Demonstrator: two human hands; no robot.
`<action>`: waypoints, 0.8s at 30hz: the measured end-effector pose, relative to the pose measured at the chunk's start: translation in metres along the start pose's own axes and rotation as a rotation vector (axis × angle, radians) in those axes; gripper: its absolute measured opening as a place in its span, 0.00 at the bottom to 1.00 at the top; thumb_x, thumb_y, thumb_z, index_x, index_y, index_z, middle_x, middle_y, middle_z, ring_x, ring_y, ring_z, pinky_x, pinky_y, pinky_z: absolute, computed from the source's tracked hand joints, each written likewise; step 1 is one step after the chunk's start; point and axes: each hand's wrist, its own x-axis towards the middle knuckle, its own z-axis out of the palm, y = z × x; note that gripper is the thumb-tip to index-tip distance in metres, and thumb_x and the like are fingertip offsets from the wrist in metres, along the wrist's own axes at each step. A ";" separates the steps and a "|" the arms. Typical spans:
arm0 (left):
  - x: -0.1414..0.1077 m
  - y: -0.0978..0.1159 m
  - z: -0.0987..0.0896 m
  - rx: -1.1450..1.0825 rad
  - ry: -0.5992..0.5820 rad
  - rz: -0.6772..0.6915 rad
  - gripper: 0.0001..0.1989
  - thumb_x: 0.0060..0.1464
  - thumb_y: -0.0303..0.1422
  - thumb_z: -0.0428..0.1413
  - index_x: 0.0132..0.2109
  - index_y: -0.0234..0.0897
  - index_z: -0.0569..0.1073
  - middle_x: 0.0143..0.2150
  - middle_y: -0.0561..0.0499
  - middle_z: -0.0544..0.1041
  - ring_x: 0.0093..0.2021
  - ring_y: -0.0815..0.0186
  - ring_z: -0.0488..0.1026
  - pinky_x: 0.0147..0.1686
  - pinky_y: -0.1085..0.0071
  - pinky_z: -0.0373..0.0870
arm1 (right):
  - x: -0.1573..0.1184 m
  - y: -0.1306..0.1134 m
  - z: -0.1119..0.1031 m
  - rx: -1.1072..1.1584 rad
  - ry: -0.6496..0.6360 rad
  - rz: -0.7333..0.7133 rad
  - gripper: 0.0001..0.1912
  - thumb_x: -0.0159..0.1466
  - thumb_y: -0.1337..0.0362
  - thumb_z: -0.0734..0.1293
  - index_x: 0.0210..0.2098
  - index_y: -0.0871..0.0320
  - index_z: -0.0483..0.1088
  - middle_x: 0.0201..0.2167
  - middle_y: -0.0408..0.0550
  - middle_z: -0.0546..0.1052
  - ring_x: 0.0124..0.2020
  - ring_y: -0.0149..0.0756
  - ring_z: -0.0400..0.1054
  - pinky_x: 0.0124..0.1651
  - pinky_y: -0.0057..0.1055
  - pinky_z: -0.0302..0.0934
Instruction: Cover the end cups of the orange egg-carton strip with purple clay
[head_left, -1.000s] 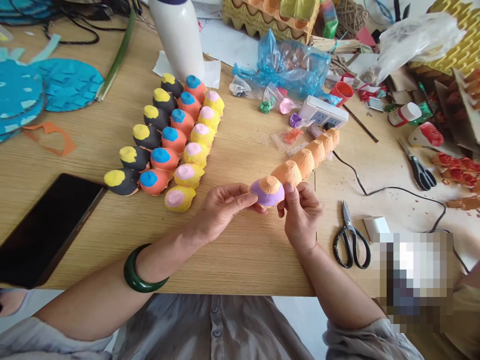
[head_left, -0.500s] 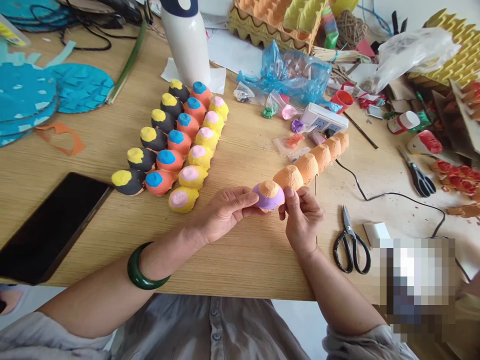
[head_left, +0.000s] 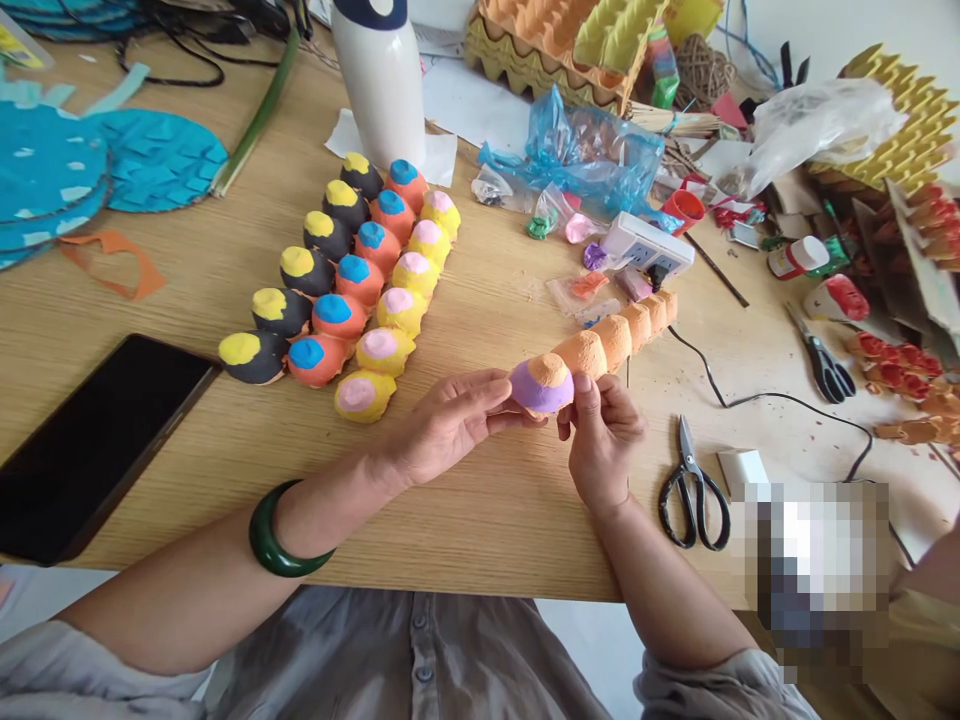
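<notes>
An orange egg carton strip (head_left: 586, 352) is held above the table between both hands. Purple clay (head_left: 541, 390) wraps the sides of its nearest cup, whose top stays orange. My left hand (head_left: 457, 420) has its fingers closed on that purple cup from the left, thumb along its side. My right hand (head_left: 606, 430) pinches the strip at the gap between the first and second cups. To the left stand rows of finished-looking cups: black with yellow tops (head_left: 281, 312), orange with blue tops (head_left: 337, 315), and yellow with pink tops (head_left: 385, 350).
A phone (head_left: 105, 450) lies at left, scissors (head_left: 694, 490) at right. Behind stand a white bottle (head_left: 381, 90), a power strip (head_left: 646, 245) with a cable, small clay bags (head_left: 592, 255) and stacked egg trays (head_left: 555, 60). Another person's blurred part shows at lower right.
My left thumb has slid back slightly from the purple clay, showing more of it. Both hands still hold the strip, which has shifted a little in view along with the whole scene.
</notes>
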 end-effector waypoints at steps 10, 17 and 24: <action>0.000 -0.002 0.001 0.056 0.143 -0.015 0.13 0.49 0.36 0.77 0.40 0.40 0.87 0.43 0.51 0.88 0.45 0.64 0.84 0.54 0.64 0.81 | -0.002 0.001 0.000 -0.158 -0.037 -0.002 0.28 0.70 0.42 0.71 0.24 0.54 0.65 0.16 0.36 0.68 0.17 0.25 0.58 0.20 0.26 0.52; 0.000 -0.006 0.001 0.099 0.181 0.014 0.15 0.48 0.35 0.78 0.40 0.38 0.83 0.42 0.51 0.88 0.46 0.61 0.85 0.56 0.60 0.81 | -0.003 0.000 0.001 -0.160 -0.036 -0.023 0.27 0.71 0.44 0.71 0.23 0.54 0.65 0.17 0.36 0.68 0.17 0.25 0.58 0.21 0.27 0.52; 0.003 -0.004 -0.003 0.111 0.088 -0.026 0.19 0.46 0.33 0.78 0.44 0.37 0.83 0.48 0.49 0.86 0.49 0.62 0.83 0.57 0.61 0.79 | -0.003 0.002 -0.001 -0.195 0.004 -0.081 0.27 0.72 0.44 0.70 0.24 0.54 0.65 0.17 0.36 0.68 0.17 0.25 0.58 0.21 0.27 0.51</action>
